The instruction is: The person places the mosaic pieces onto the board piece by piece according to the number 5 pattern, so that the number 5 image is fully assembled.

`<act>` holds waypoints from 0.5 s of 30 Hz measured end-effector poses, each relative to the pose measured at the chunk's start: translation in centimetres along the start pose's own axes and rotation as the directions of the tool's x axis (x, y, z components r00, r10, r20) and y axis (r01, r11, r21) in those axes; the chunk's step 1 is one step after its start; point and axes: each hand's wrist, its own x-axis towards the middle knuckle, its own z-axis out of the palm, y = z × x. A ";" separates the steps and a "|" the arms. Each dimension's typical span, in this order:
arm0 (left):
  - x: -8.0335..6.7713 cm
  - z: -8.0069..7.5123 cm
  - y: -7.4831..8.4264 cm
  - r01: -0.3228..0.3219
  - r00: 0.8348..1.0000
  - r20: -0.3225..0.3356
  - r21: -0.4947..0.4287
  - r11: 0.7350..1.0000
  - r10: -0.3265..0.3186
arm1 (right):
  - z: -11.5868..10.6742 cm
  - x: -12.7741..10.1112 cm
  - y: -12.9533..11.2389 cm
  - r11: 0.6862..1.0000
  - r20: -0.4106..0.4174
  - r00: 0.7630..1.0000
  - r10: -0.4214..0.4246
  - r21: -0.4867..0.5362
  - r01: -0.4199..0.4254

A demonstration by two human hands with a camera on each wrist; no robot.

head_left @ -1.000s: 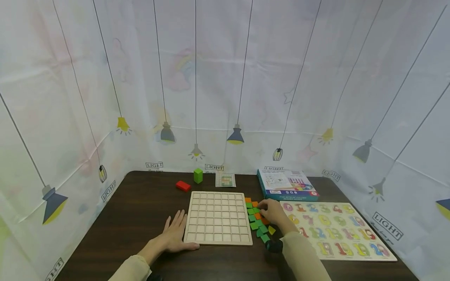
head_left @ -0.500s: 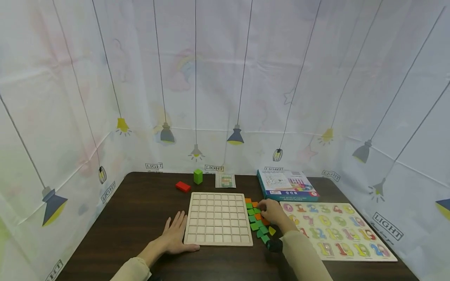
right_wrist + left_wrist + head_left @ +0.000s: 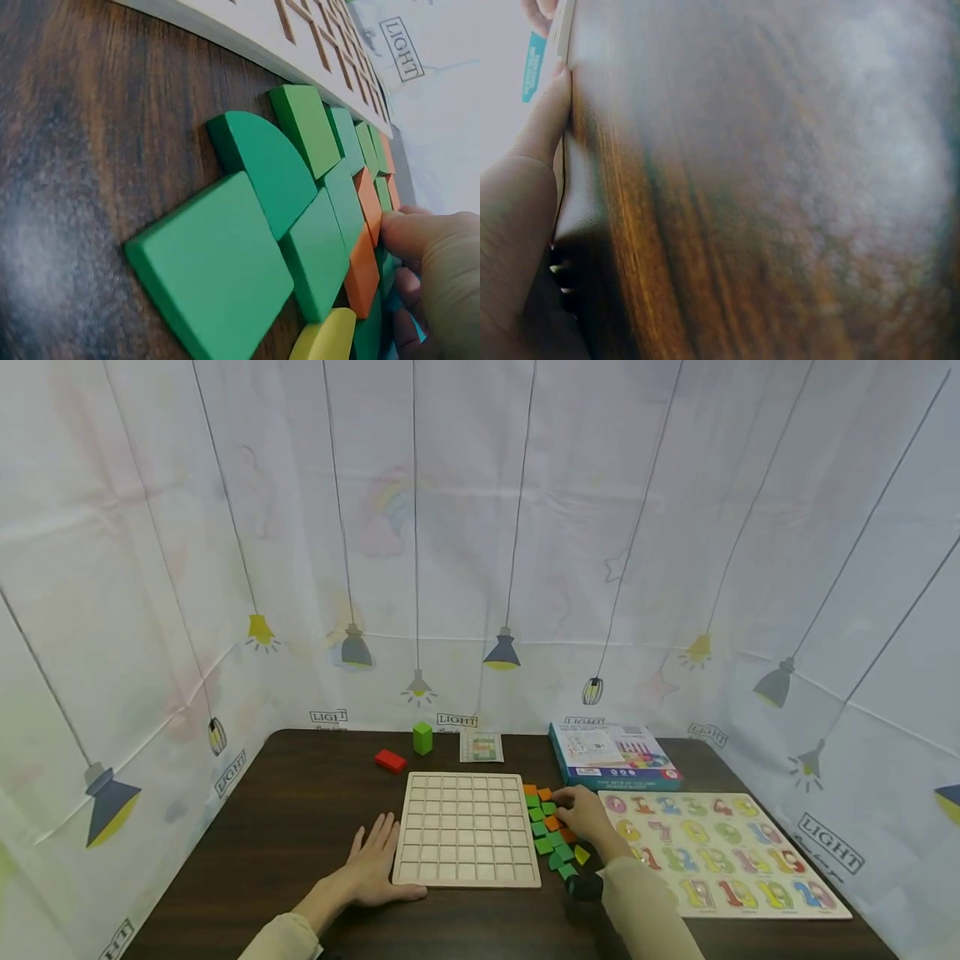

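- Right hand [image 3: 583, 817], centre-right of the head view: fingers curled down onto the tile pile [image 3: 551, 831], thumb tip touching an orange tile [image 3: 367, 196]. Can't tell whether a tile is actually pinched or just touched.
- Pile is green, orange and one yellow piece, packed edge to edge, just right of the grid tray [image 3: 467, 827].
- Left hand [image 3: 372, 862]: released, flat on the table [image 3: 300, 810], fingertips against the tray's lower-left edge.
- Risk: tiles are tightly packed, so lifting one could likely drag neighbours and scatter the pile.
- Risk: the tray is only braced from one side; a sideways nudge could slide it.
- Number puzzle board [image 3: 720, 852] lies right of the pile; wrist could brush it.
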 end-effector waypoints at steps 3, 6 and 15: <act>0.2 0.3 -0.3 0.015 1.000 -0.004 0.023 1.000 -0.015 | 0.1 -0.1 -0.2 1.000 0.000 1.000 -0.018 0.014 0.018; 0.4 0.6 -0.7 0.011 1.000 -0.016 0.023 1.000 -0.011 | 0.1 -0.1 -0.3 0.999 0.002 1.000 -0.028 0.015 0.028; 0.8 1.1 -1.2 0.016 1.000 -0.015 0.038 0.999 -0.016 | 0.4 0.0 -0.3 0.996 -0.007 0.999 0.040 0.082 -0.040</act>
